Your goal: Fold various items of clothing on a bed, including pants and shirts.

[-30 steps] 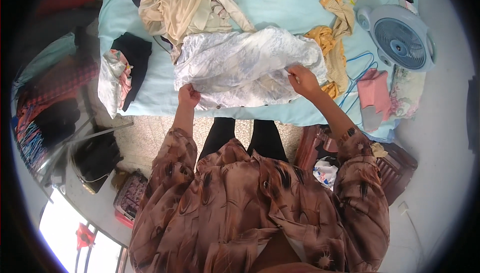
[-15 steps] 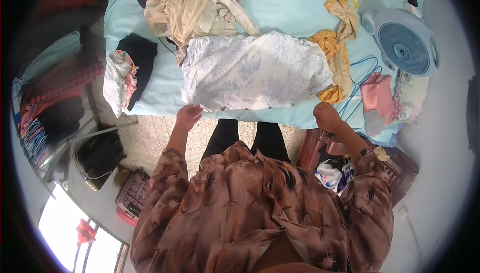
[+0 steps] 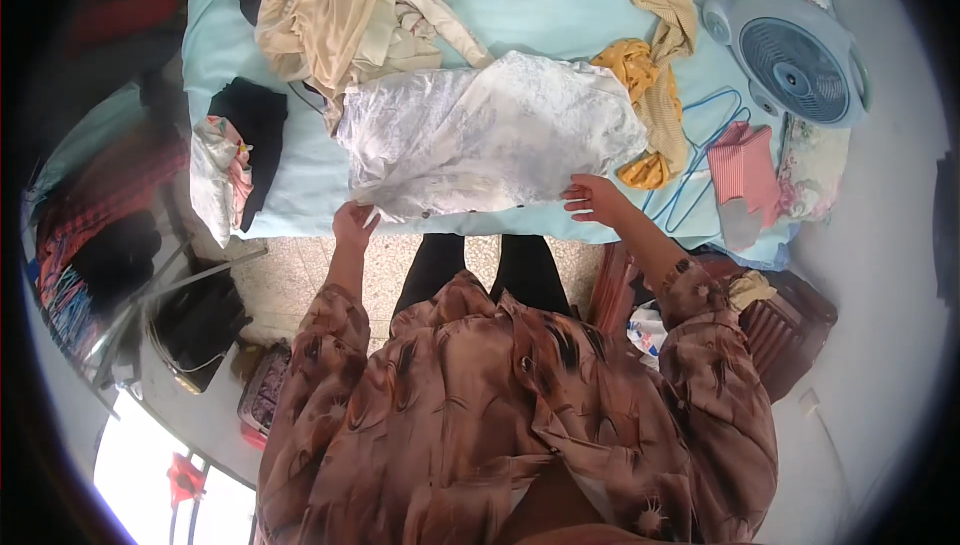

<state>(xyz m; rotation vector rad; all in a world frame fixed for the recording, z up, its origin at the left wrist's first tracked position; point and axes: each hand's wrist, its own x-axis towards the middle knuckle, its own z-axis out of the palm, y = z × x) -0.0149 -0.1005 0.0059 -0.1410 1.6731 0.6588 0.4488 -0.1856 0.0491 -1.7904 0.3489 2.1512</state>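
A white shirt (image 3: 490,135) with a grey-blue pattern lies flattened in a wide shape along the bed's near edge, small dark buttons showing on its near side. At its near left corner, my left hand (image 3: 354,225) has its fingers closed on the cloth. My right hand (image 3: 596,201) is at the near right part of the shirt, fingers stretched out and apart, the tips at the cloth's edge. Just right of the shirt lies a mustard-yellow and striped garment (image 3: 660,125). Behind it on the left is a heap of cream cloth (image 3: 320,20).
Light-blue bedding (image 3: 540,0) covers the bed. Black clothing (image 3: 262,120) lies at left. At right are blue hangers (image 3: 690,180), a pink striped garment (image 3: 743,165) and a fan (image 3: 795,60). A brown suitcase (image 3: 795,330) stands below the bed's right side.
My right hand has moved left to the shirt's near edge, its fingers opening from a curl. My left hand has come onto the near left corner. The view has shifted slightly.
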